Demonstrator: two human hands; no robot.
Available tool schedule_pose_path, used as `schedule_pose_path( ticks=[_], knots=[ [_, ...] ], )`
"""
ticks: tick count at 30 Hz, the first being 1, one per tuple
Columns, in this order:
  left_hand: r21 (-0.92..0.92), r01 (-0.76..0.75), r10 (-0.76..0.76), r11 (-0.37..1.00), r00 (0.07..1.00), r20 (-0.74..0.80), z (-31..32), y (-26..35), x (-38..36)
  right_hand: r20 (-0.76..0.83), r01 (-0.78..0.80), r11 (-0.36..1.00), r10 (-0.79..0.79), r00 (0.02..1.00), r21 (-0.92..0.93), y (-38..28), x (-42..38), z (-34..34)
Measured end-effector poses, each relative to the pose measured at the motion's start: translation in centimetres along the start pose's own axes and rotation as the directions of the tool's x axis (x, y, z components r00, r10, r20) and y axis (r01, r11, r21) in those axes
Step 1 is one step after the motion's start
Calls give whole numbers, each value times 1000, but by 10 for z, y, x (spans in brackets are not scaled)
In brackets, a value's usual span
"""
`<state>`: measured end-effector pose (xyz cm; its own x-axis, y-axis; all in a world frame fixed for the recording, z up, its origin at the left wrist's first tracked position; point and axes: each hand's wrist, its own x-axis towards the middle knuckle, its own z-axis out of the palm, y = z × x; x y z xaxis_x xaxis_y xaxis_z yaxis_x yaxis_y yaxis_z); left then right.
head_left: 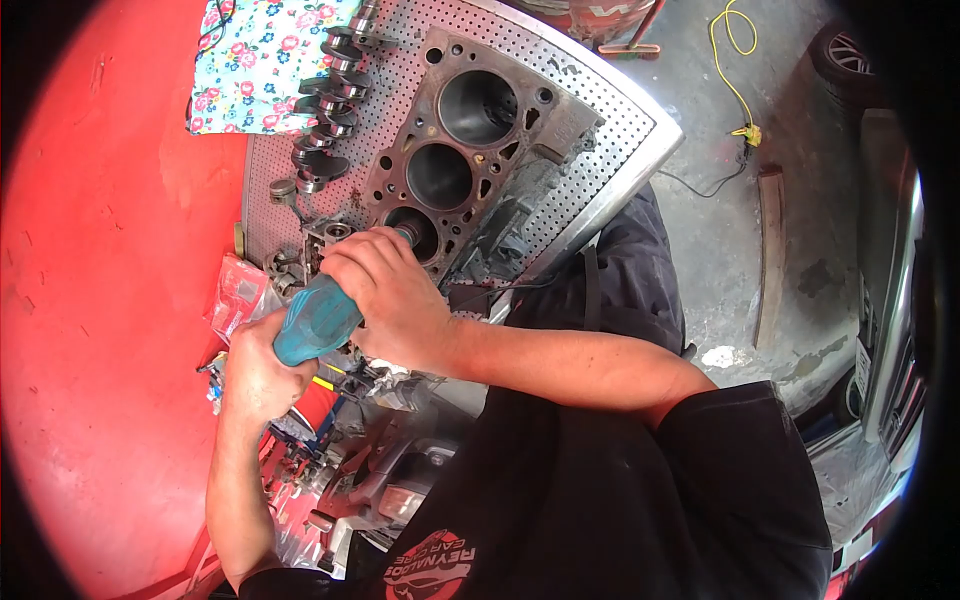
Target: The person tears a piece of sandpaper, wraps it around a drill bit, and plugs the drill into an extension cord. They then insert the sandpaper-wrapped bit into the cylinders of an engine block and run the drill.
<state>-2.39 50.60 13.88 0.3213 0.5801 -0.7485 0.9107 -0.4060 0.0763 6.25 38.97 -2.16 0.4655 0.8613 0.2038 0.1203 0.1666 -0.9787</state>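
Note:
A teal power tool (325,318) slants across the middle of the view, its front end at the third, lowest bore of an engine block (475,150). My left hand (262,368) is closed around the tool's rear end. Nearer its front, my right hand (390,290) wraps over the body, partly hiding it. Two larger open bores show above the one at the tool. The tool's tip is too hidden to make out. A crankshaft (325,125) lies left of the block on the perforated metal table (385,105).
A floral cloth (262,65) is at the table's upper left. Small metal parts and a piston (284,190) lie left of the block. A yellow cable (735,80) and a long bar (770,255) are on the floor; a vehicle (885,280) stands at right.

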Motion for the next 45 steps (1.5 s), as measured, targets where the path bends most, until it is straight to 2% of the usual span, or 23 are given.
schedule_pose_path(
  ticks=[11,14,17,20,30,36,45],
  knots=[
    [-22,-38,38,999,999,15,8,-1,13,-6,-46,999,46,999,-7,15,-5,2],
    [4,-121,121,993,992,-30,14,-7,15,2,-45,998,46,999,-41,15,-5,1],
    [-7,-38,38,999,999,11,14,-6,16,13,-49,995,51,999,-84,16,-6,-1],
    [8,-18,18,1000,1000,16,16,-5,17,15,-53,993,54,998,-109,17,-6,-2],
    [-19,-49,49,999,999,-1,14,-2,13,40,-41,989,47,998,-143,12,-6,-3],
    [-55,-3,3,998,1000,2,9,-4,2,59,5,991,2,998,-131,0,-2,-5],
    [-29,1,-1,1000,1000,-4,22,-6,11,-42,116,993,-116,992,-3,7,-5,6]
  ],
)
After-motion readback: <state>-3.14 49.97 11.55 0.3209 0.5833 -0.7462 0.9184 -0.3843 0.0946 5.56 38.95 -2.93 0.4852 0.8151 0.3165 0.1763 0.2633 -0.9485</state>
